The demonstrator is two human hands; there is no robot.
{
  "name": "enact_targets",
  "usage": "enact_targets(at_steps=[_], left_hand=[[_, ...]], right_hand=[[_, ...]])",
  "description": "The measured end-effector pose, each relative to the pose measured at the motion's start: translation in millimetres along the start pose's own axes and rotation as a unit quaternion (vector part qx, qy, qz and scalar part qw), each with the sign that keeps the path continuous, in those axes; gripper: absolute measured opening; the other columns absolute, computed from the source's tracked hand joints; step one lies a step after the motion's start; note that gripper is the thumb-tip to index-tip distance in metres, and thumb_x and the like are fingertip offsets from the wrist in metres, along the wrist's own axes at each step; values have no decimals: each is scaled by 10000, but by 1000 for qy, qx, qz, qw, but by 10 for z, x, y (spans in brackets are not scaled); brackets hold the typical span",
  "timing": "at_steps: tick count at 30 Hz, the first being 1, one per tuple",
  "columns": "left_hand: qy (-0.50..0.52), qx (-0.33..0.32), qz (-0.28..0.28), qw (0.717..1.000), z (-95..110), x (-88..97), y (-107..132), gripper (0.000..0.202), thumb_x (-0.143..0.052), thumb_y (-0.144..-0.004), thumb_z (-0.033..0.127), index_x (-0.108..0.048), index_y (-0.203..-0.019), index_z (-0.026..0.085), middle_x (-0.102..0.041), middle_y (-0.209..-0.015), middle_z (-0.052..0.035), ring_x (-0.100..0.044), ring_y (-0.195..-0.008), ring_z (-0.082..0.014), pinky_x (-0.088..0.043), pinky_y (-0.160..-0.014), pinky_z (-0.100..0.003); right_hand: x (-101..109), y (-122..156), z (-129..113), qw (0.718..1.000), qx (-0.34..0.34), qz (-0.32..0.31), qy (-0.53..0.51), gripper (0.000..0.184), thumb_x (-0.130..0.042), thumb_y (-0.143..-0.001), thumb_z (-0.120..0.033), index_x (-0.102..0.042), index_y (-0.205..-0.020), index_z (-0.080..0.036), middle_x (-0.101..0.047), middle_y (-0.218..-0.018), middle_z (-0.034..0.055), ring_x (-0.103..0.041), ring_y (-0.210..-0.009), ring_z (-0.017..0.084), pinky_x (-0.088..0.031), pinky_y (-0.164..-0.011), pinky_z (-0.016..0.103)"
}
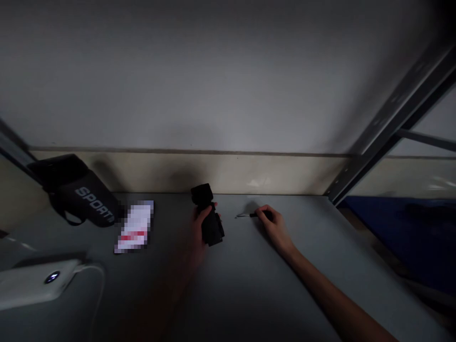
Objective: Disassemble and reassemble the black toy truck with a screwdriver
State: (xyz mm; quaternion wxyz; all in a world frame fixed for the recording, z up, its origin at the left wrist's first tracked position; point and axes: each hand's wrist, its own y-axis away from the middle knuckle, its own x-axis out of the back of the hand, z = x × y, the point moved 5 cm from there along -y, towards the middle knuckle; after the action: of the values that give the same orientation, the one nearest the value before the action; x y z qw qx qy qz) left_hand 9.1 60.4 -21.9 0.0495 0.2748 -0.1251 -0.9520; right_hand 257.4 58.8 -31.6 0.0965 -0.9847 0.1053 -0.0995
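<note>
My left hand (199, 228) is wrapped round a black boxy device (213, 228) with a separate block-like head at its top. The device is held up over the grey table (245, 294), tilted slightly; its exact kind is too dark to make out. To the right, my right hand (272, 225) pinches the black handle of a small screwdriver (245, 215). Its thin metal shaft points left toward the device, with a gap between them. The fingers partly cover the handle.
Left of my hands lies a lit phone (135, 227), its screen blurred out. Behind it leans a black SPORT bottle or pouch (85, 190). A white power bank (39, 282) with a cable is at the near left. A metal frame post (384, 121) rises at the right, beside a blue surface (402, 232).
</note>
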Motion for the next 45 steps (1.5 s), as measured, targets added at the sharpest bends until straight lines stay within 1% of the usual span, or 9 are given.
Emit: enact_targets(at_steps=[3, 6, 13, 20, 25, 31, 36, 41, 45], left_hand=[[3, -4, 26, 1000, -6, 24, -12, 461, -877, -735, 406, -710, -1112, 201, -722, -742, -25, -710, -624, -193, -532, -515, -271], [5, 1, 38, 999, -20, 25, -23, 388, -866, -747, 384, -712, -1068, 229, -721, -739, -21, -715, -628, -202, -550, -528, -291], [-28, -12, 27, 999, -29, -37, 12, 431, -833, -734, 386, -668, -1086, 198, -694, -715, -7, -701, -600, -205, -507, -509, -286], [-28, -10, -11, 1000, -46, -115, 86, 375, -810, -731, 394, -634, -1031, 255, -741, -793, -62, -706, -666, -247, -550, -573, -350], [-35, -13, -7, 999, -54, -122, 91, 330, -799, -732, 393, -644, -992, 261, -762, -810, -83, -713, -672, -267, -558, -567, -366], [-43, -5, -1, 999, -55, -118, 107, 353, -732, -791, 372, -608, -1088, 227, -787, -844, -66, -757, -693, -263, -567, -596, -345], [-50, 9, -28, 998, -75, -173, 188, 405, -758, -803, 415, -588, -1120, 231, -805, -886, -84, -750, -670, -241, -556, -591, -330], [-18, 33, -44, 998, -141, -208, 195, 418, -806, -753, 397, -624, -1087, 222, -798, -890, -89, -787, -783, -280, -585, -622, -348], [12, 49, -50, 997, -168, -265, 229, 407, -826, -716, 340, -637, -1055, 220, -788, -869, -78, -794, -820, -287, -615, -648, -363]], right_hand=[[-7, 2, -3, 1000, 1, -1, 2, 420, -697, -901, -625, -699, -833, -211, -698, -763, 26, -612, -754, 236, -455, -745, 333], [-11, 2, -6, 1000, 1, 0, 2, 420, -699, -896, -626, -692, -824, -212, -682, -749, 18, -600, -740, 229, -450, -737, 330], [-21, 12, -33, 1000, 1, -3, -6, 437, -694, -898, -638, -707, -830, -206, -713, -772, 32, -621, -753, 235, -466, -741, 331], [-25, 19, -46, 1000, 4, -4, -17, 433, -686, -896, -643, -695, -818, -217, -721, -772, 35, -636, -763, 243, -477, -740, 330], [-24, 23, -53, 1000, 5, -2, -24, 427, -689, -904, -642, -703, -829, -221, -720, -786, 32, -635, -781, 245, -484, -760, 333], [-9, 28, -87, 999, 9, 2, -39, 430, -703, -891, -640, -694, -811, -217, -712, -785, 32, -636, -786, 243, -482, -777, 336], [67, 78, -205, 998, 15, 22, -60, 449, -687, -900, -670, -681, -822, -228, -664, -752, 22, -580, -739, 225, -459, -727, 329], [85, 184, -417, 994, 25, 19, -100, 421, -670, -939, -634, -653, -792, -240, -479, -637, -31, -440, -632, 185, -366, -632, 316], [66, 243, -509, 994, 30, 7, -107, 396, -664, -956, -617, -675, -823, -244, -483, -643, -26, -467, -657, 195, -392, -661, 325]])
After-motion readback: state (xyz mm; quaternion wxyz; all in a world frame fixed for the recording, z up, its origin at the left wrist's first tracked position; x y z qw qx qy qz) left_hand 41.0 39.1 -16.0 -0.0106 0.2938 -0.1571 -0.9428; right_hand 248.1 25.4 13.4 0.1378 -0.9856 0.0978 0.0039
